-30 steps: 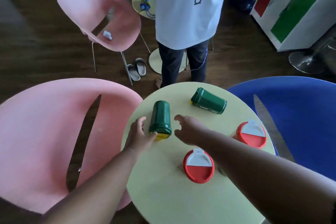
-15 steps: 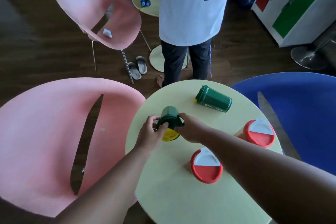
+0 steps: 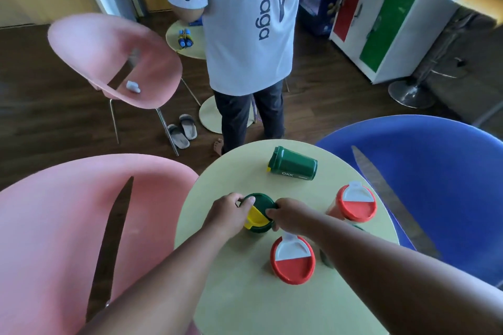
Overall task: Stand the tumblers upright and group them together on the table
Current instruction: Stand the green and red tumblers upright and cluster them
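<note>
A green tumbler with a yellow flip lid (image 3: pixel 258 212) stands upright on the round pale-yellow table (image 3: pixel 245 294). My left hand (image 3: pixel 228 212) grips its left side and my right hand (image 3: pixel 288 213) grips its right side. A second green tumbler (image 3: pixel 294 167) lies on its side at the far part of the table. Two tumblers with red and white lids stand upright: one near the middle (image 3: pixel 292 260), one at the right (image 3: pixel 355 202).
A pink chair (image 3: pixel 68 226) is at the table's left and a blue chair (image 3: pixel 435 185) at its right. A person in a white shirt (image 3: pixel 247 22) stands just beyond the table. Another pink chair (image 3: pixel 114 60) and sandals (image 3: pixel 182 130) are farther back.
Both hands closed on the green tumbler that lay on its side and turned it upright, lid on top. The other tumblers have not moved.
</note>
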Action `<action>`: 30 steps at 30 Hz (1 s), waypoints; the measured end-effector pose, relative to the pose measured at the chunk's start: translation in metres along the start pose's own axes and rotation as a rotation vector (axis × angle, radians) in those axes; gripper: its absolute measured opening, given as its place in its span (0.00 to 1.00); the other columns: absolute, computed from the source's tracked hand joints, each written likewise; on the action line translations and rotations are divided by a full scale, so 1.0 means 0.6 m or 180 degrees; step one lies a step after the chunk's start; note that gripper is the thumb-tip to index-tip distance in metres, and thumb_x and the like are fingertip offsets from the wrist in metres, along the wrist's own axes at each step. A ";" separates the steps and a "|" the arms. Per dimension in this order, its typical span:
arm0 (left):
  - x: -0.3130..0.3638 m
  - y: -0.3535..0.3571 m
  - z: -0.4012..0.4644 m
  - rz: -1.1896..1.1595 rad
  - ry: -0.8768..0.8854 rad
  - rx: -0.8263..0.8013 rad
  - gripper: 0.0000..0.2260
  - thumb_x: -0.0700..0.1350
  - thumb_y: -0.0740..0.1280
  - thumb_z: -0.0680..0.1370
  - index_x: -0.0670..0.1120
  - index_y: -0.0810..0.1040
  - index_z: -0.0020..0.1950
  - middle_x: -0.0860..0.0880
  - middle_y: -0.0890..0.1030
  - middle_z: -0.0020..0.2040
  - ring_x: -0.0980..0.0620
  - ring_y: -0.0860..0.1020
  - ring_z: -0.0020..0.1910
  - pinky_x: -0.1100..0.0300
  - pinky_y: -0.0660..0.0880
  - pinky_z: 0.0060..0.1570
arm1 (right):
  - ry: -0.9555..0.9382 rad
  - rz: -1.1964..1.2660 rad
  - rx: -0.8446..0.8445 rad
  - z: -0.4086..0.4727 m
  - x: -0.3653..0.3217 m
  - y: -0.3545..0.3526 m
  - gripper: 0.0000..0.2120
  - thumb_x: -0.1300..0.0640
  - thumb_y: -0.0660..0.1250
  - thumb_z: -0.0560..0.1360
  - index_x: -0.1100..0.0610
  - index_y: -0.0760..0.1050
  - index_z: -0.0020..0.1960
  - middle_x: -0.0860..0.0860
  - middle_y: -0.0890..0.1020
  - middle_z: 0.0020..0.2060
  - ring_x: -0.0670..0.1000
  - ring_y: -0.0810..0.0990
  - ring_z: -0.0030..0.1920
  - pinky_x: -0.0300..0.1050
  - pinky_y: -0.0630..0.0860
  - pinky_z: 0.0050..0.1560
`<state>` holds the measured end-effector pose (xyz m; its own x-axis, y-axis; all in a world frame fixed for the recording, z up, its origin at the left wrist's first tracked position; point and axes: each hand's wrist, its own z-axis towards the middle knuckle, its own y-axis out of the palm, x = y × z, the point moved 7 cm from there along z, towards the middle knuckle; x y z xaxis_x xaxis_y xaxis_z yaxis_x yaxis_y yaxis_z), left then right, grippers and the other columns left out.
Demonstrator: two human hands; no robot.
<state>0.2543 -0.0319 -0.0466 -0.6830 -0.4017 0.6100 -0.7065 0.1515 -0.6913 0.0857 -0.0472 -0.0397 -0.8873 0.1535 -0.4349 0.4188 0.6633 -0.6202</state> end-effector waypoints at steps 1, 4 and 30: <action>0.000 0.002 0.003 0.0048 0.0008 -0.0036 0.21 0.63 0.61 0.78 0.49 0.79 0.60 0.47 0.82 0.54 0.47 0.80 0.51 0.58 0.75 0.47 | 0.0017 -0.0004 -0.0011 0.001 0.000 -0.002 0.17 0.51 0.58 0.80 0.54 0.78 0.38 0.50 0.83 0.37 0.51 0.78 0.37 0.42 0.70 0.39; 0.004 0.002 0.008 0.0167 0.0018 -0.0116 0.23 0.65 0.60 0.77 0.50 0.79 0.61 0.48 0.82 0.55 0.47 0.80 0.52 0.55 0.77 0.50 | 0.0037 -0.0015 -0.0044 0.007 -0.001 -0.005 0.17 0.51 0.57 0.81 0.55 0.79 0.40 0.48 0.82 0.35 0.48 0.76 0.35 0.41 0.69 0.37; 0.161 0.081 0.237 0.0542 -0.0372 -0.0185 0.24 0.63 0.70 0.70 0.54 0.75 0.62 0.52 0.79 0.56 0.49 0.80 0.51 0.52 0.78 0.54 | -0.0666 -0.1279 0.0329 0.208 0.102 -0.240 0.23 0.51 0.63 0.78 0.55 0.66 0.72 0.57 0.75 0.62 0.59 0.76 0.58 0.50 0.76 0.50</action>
<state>0.1806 -0.1917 -0.0762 -0.7697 -0.4673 0.4350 -0.5946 0.2765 -0.7550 -0.0046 -0.2249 -0.0586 -0.9295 -0.2589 -0.2626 0.0763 0.5619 -0.8237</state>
